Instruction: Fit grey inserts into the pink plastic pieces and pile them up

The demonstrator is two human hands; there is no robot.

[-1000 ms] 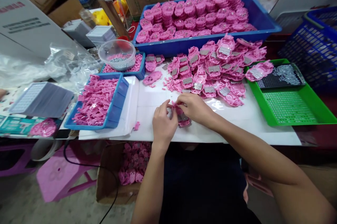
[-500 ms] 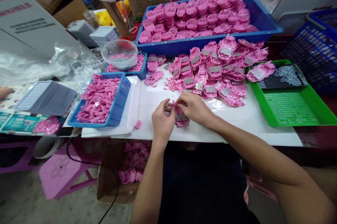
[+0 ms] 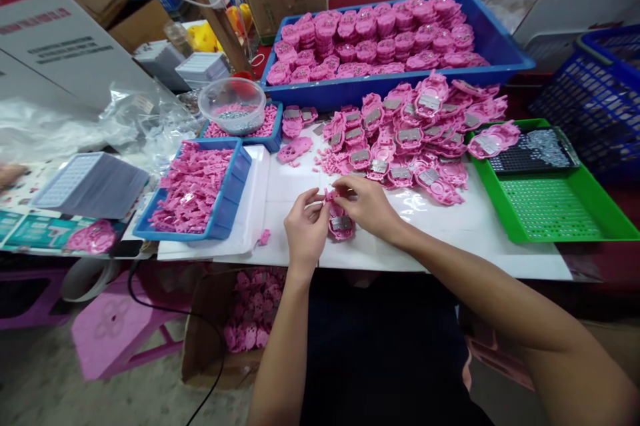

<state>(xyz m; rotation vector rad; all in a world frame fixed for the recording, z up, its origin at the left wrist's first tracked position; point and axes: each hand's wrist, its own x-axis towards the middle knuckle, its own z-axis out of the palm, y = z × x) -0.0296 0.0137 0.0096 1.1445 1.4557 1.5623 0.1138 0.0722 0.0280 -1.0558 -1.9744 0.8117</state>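
My left hand [image 3: 306, 229] and my right hand [image 3: 369, 206] meet over the white tabletop [image 3: 450, 229], both pinched on one pink plastic shell with a grey metal plate [image 3: 341, 223]. The right fingertips press a small pink piece at the shell's top edge. Just beyond lies a heap of the same pink shells with plates [image 3: 415, 129]. To the left, a blue bin of small pink parts [image 3: 193, 189] stands within reach.
A long blue tray of stacked pink shells [image 3: 380, 36] sits at the back. A green tray [image 3: 550, 196] holds a black grid at right. A clear bowl [image 3: 233, 105] rests on a small blue bin. A cardboard box of pink parts [image 3: 235, 319] stands below the table.
Both hands have stayed on the same shell, shifting slightly up the table; the fingers have adjusted their pinch at its top edge.
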